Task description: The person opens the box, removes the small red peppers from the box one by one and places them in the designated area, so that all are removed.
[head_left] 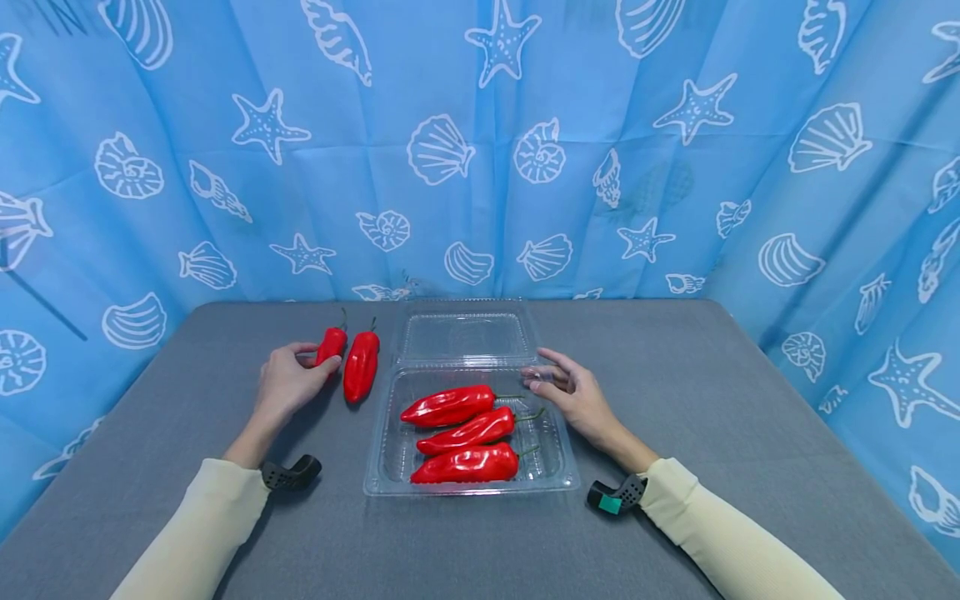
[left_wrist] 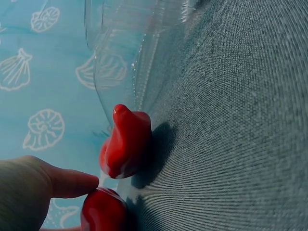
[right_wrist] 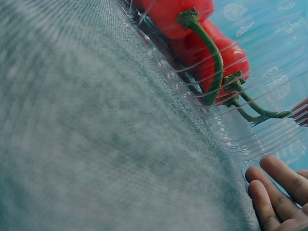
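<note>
My left hand [head_left: 288, 379] pinches a red pepper [head_left: 330, 346] between thumb and fingers, left of the container. Just right of it lies a second red pepper [head_left: 362, 367], stem pointing away; its tip end shows close up in the left wrist view [left_wrist: 127, 139]. Three more red peppers [head_left: 468, 463] lie side by side in a clear plastic container [head_left: 566, 483], stems to the right. My right hand [head_left: 581, 400] is at the container's far right corner. Its fingers [right_wrist: 279, 192] are extended beside the ridged clear wall, with no pepper held.
The container's hinged lid [head_left: 465, 337] lies folded back toward the far table edge. Grey cloth covers the table [head_left: 645, 358]. A blue curtain [head_left: 480, 167] with white shells and starfish hangs behind and along the sides.
</note>
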Demonstrator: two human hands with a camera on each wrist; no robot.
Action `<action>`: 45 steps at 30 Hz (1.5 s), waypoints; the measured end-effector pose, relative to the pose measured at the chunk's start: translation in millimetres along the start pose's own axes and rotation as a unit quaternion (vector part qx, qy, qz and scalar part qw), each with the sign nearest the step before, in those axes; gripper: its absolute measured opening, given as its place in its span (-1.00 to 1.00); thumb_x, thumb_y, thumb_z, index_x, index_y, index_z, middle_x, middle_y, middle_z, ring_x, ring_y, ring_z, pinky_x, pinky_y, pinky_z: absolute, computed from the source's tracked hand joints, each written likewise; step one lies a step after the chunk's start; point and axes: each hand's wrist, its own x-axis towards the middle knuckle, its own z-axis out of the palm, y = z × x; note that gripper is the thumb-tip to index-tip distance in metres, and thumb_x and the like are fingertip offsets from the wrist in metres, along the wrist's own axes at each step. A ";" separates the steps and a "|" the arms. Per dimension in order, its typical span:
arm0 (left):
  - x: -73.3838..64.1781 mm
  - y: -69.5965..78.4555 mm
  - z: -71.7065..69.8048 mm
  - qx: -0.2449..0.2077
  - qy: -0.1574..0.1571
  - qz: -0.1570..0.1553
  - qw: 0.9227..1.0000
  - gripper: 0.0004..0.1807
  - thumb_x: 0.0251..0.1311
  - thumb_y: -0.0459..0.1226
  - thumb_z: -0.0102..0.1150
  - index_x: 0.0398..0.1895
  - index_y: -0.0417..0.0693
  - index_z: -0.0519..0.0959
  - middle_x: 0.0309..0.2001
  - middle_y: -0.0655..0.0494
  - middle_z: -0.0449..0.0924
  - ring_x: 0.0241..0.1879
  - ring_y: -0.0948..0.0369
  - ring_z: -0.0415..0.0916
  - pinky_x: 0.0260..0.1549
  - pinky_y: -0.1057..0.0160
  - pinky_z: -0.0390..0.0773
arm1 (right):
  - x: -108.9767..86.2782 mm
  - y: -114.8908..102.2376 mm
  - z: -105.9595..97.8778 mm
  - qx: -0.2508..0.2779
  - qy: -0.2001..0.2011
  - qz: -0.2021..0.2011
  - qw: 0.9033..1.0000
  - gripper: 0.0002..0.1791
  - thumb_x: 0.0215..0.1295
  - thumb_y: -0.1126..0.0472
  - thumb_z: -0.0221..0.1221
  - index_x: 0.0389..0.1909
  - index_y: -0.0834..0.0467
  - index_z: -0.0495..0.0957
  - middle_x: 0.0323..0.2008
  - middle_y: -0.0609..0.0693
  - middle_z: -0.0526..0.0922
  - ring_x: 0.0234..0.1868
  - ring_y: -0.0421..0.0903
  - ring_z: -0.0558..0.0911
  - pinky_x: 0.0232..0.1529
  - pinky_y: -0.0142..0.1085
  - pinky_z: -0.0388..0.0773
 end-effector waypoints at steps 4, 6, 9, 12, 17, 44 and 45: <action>0.4 2.4 0.4 0.006 -0.018 -0.005 1.000 -0.29 0.35 -0.06 0.21 0.39 -0.38 0.34 0.18 -0.38 0.51 0.06 -0.20 0.54 -0.07 -0.03 0.64 | 0.1 -0.2 0.1 -0.002 0.000 0.001 1.000 -0.28 0.40 0.36 0.20 0.48 0.43 0.13 0.15 0.37 0.60 0.12 0.18 0.66 0.07 -0.37 0.59; 0.7 3.5 0.4 0.008 -0.028 -0.007 1.000 -0.28 0.35 -0.05 0.21 0.39 -0.38 0.33 0.19 -0.38 0.50 0.05 -0.20 0.54 -0.08 -0.02 0.64 | 0.1 -0.1 0.0 -0.002 0.001 0.000 1.000 -0.29 0.40 0.36 0.20 0.47 0.44 0.13 0.15 0.37 0.60 0.12 0.20 0.65 0.07 -0.37 0.59; 0.7 4.5 0.1 0.007 -0.041 -0.006 0.999 -0.27 0.34 -0.05 0.21 0.40 -0.38 0.32 0.19 -0.37 0.48 0.04 -0.19 0.53 -0.11 0.00 0.65 | 0.1 -0.1 0.1 -0.004 0.002 -0.002 1.000 -0.29 0.39 0.37 0.20 0.47 0.44 0.14 0.15 0.37 0.60 0.12 0.21 0.65 0.07 -0.37 0.59; -0.1 5.2 -0.4 0.005 -0.049 -0.006 0.999 -0.27 0.35 -0.06 0.21 0.40 -0.38 0.31 0.19 -0.38 0.47 0.03 -0.18 0.53 -0.12 0.02 0.65 | 0.0 -0.3 0.2 -0.006 0.003 -0.003 1.000 -0.29 0.39 0.37 0.20 0.47 0.44 0.14 0.14 0.37 0.60 0.12 0.20 0.66 0.07 -0.37 0.59; -0.9 5.8 -0.7 0.006 -0.051 -0.008 0.999 -0.26 0.34 -0.05 0.21 0.40 -0.39 0.31 0.19 -0.38 0.47 0.02 -0.17 0.53 -0.12 0.03 0.65 | 0.1 0.6 0.0 -0.008 0.005 0.000 1.000 -0.29 0.41 0.34 0.20 0.47 0.44 0.14 0.14 0.36 0.61 0.09 0.06 0.69 0.08 -0.38 0.58; -2.4 8.9 -0.1 -0.002 -0.062 -0.015 0.998 -0.23 0.34 -0.03 0.20 0.40 -0.41 0.27 0.21 -0.38 0.44 0.06 -0.19 0.51 -0.09 0.02 0.66 | -0.3 0.6 -0.1 -0.004 0.004 -0.002 1.000 -0.29 0.41 0.35 0.20 0.48 0.44 0.13 0.15 0.37 0.60 0.10 0.17 0.67 0.07 -0.37 0.59; -2.9 9.1 -0.5 -0.003 -0.062 -0.015 0.998 -0.23 0.35 -0.04 0.20 0.41 -0.41 0.27 0.21 -0.38 0.44 0.06 -0.19 0.51 -0.08 0.01 0.66 | -0.3 0.7 -0.2 -0.004 0.004 -0.002 1.000 -0.29 0.41 0.35 0.20 0.48 0.44 0.13 0.15 0.37 0.60 0.09 0.16 0.68 0.07 -0.37 0.59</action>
